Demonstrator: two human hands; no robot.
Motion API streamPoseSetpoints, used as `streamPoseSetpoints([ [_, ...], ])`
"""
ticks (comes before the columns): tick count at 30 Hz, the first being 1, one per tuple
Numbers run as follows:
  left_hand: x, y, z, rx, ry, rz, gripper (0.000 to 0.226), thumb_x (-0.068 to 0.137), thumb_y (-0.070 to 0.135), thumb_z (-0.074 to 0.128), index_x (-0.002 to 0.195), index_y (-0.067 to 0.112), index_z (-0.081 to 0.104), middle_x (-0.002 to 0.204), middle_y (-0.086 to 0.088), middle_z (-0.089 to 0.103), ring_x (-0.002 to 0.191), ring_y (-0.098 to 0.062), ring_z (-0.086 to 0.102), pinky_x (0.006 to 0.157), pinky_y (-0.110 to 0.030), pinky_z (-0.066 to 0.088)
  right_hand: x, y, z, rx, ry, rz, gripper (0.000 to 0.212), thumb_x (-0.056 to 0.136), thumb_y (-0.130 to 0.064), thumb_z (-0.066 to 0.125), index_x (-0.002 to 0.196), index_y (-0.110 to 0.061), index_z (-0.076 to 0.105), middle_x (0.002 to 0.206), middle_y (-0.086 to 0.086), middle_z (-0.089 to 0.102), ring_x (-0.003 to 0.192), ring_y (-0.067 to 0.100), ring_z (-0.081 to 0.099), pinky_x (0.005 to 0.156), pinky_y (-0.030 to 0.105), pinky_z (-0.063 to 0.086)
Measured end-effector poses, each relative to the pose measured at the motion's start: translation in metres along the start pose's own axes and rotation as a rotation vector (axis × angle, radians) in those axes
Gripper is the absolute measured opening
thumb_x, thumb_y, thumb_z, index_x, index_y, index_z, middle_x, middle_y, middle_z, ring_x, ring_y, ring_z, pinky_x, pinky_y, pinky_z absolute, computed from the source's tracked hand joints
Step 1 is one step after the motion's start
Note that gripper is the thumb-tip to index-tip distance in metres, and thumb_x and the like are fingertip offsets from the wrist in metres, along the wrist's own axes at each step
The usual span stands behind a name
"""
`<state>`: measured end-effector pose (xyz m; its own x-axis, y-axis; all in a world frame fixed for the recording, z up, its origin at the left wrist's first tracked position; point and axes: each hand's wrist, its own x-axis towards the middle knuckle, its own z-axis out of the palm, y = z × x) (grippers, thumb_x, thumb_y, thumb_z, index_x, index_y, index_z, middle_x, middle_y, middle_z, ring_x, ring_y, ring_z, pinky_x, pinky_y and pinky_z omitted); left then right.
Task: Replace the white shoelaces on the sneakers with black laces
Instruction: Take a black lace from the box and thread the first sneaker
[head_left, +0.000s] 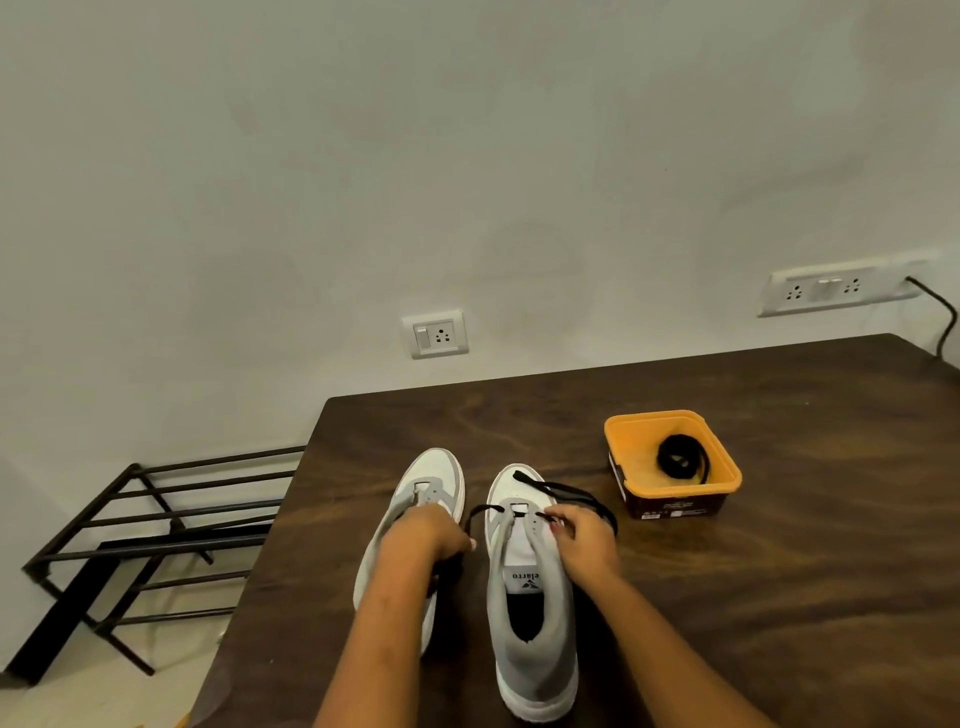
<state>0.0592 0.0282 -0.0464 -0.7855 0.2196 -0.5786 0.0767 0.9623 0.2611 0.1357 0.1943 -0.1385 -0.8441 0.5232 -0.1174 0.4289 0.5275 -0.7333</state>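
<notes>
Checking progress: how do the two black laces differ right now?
The tub lace lies coiled in the orange tub; the sneaker lace runs through the front eyelets of the right sneaker. The tub lace is untouched; the left hand and right hand hold the sneaker lace. Both are black.

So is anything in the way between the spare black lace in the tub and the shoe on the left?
Yes: the right sneaker, with the right hand pinching its black lace, stands between the orange tub holding the coiled lace and the left sneaker.
</notes>
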Motion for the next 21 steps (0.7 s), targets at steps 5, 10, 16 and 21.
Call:
streamPoseSetpoints([
  [5,0.013,0.013,0.04,-0.131,0.287,0.168,0.045,0.093,0.047,0.045,0.127,0.019,0.052,0.13,-0.009,0.057,0.121,-0.028,0.051,0.101,-0.035,0.04,-0.004,0.003,-0.009,-0.041,0.024,-0.013,0.006,0.092,-0.021,0.058,0.09,-0.022,0.064,0.099,0.0,0.066,0.094,0.018,0.061,0.08,0.028,0.047],
  [10,0.018,0.026,0.057,-0.18,0.235,0.348,0.051,0.095,0.044,0.043,0.141,0.021,0.041,0.138,-0.012,0.049,0.128,-0.03,0.044,0.107,-0.037,0.034,0.003,-0.009,-0.012,-0.079,0.008,-0.034,0.007,0.097,-0.017,0.043,0.09,-0.018,0.045,0.097,0.008,0.064,0.09,0.026,0.058,0.073,0.033,0.045],
  [16,0.024,0.025,0.068,-0.152,0.282,0.353,0.041,0.097,0.019,0.041,0.136,0.014,0.047,0.135,-0.012,0.049,0.123,-0.028,0.049,0.102,-0.036,0.039,0.006,-0.013,-0.012,0.02,0.065,0.04,0.014,0.093,-0.007,0.034,0.089,-0.02,0.04,0.094,-0.003,0.065,0.084,0.021,0.052,0.068,0.028,0.036],
  [21,0.023,0.028,0.074,-0.151,0.37,0.328,0.041,0.097,0.02,0.037,0.138,0.019,0.046,0.135,-0.009,0.049,0.12,-0.028,0.052,0.098,-0.037,0.042,0.013,-0.007,-0.012,0.302,0.022,0.114,0.019,0.099,-0.015,0.038,0.083,-0.02,0.045,0.082,-0.002,0.069,0.087,0.023,0.065,0.083,0.04,0.051],
])
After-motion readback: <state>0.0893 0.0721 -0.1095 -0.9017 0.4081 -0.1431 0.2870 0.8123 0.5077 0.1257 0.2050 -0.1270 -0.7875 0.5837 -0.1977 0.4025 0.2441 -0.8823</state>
